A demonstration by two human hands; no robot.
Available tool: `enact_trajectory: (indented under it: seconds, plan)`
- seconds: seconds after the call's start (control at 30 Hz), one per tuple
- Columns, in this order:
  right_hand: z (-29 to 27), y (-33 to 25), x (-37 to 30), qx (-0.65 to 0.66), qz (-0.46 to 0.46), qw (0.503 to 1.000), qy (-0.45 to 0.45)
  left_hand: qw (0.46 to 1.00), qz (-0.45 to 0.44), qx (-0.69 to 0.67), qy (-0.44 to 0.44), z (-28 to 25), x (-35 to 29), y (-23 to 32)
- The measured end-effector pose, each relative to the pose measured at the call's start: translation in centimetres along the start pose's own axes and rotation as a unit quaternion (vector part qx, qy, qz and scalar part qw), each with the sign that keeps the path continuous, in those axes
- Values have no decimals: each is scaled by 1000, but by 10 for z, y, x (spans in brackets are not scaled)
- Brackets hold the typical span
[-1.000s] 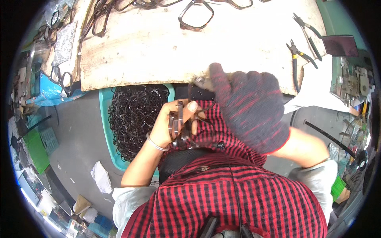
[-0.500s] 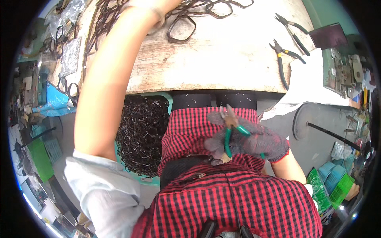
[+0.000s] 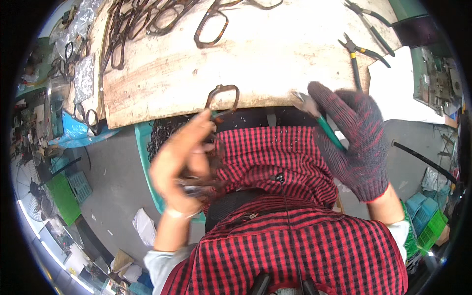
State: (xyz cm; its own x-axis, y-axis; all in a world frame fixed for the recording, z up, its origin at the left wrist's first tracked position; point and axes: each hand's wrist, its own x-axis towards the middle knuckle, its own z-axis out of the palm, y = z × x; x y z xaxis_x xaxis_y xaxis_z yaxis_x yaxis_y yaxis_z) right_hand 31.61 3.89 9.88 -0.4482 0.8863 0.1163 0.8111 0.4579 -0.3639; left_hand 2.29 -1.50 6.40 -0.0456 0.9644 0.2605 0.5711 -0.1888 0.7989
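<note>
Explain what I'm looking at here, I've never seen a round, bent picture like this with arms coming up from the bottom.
The picture comes from a wide fisheye camera worn on a person's head, looking down, so straight edges curve and the person's own red and black checked shirt fills the lower part. There is no machine: both arms are the person's own. The bare left hand holds a dark brown spectacle frame at the edge of the worn wooden workbench; it is blurred, so the grip is unclear. The right hand wears a dark knitted glove and holds green-handled pliers. More dark frames lie further back on the bench, and loose pliers lie at its right. Below the bench stands a teal tub of small dark parts.
</note>
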Motion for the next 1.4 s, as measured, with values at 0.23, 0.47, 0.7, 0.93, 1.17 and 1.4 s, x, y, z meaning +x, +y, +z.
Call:
enact_trajectory:
  seconds: [0.23,0.47,0.7,0.93,1.17,1.4]
  plan:
    - [25,-21,61,-115,-141,983,-36,956,250,149,33,37,-33,-61]
    - [39,-12,95,-141,-238,960,-49,944,291,147,54,45,-36,-82]
    - [36,1,129,-171,-371,910,-71,951,272,143,45,44,-39,-82]
    - [28,-47,69,-47,-131,986,-96,980,163,115,26,2,0,-32]
    - [15,-30,14,177,47,983,-27,991,34,115,-61,1,171,37]
    - [22,-24,-17,247,68,964,-68,879,32,470,-77,35,243,-32]
